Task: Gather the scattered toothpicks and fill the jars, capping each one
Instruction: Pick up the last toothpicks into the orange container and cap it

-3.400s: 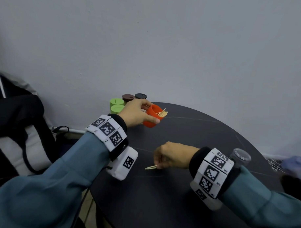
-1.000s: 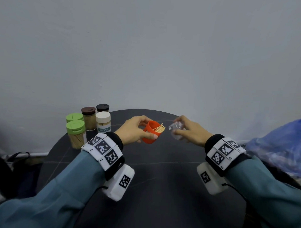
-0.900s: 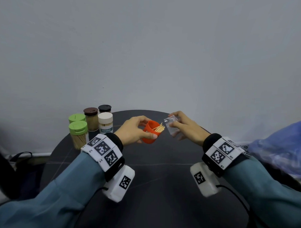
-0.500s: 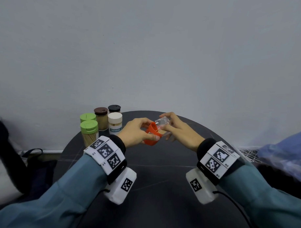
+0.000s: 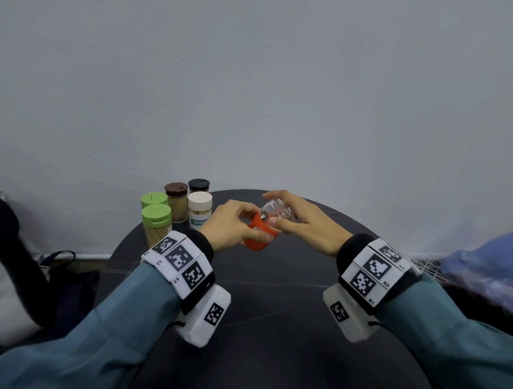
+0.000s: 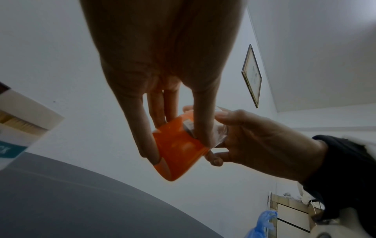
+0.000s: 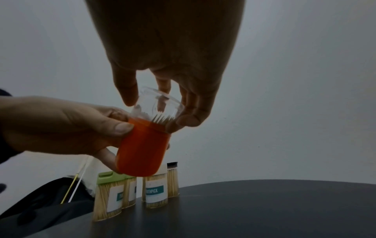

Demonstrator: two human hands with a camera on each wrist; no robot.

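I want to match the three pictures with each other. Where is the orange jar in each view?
Head: orange jar just below centre, between both hands.
Left wrist: the jar at centre, below the left hand's fingers.
Right wrist: the jar left of centre, tilted, under the clear cap.
Shared landmark: the white-capped toothpick jar, standing on the table behind.

Plain grey wall (image 5: 253, 92) behind round dark table (image 5: 274, 311); framed picture (image 6: 251, 75).
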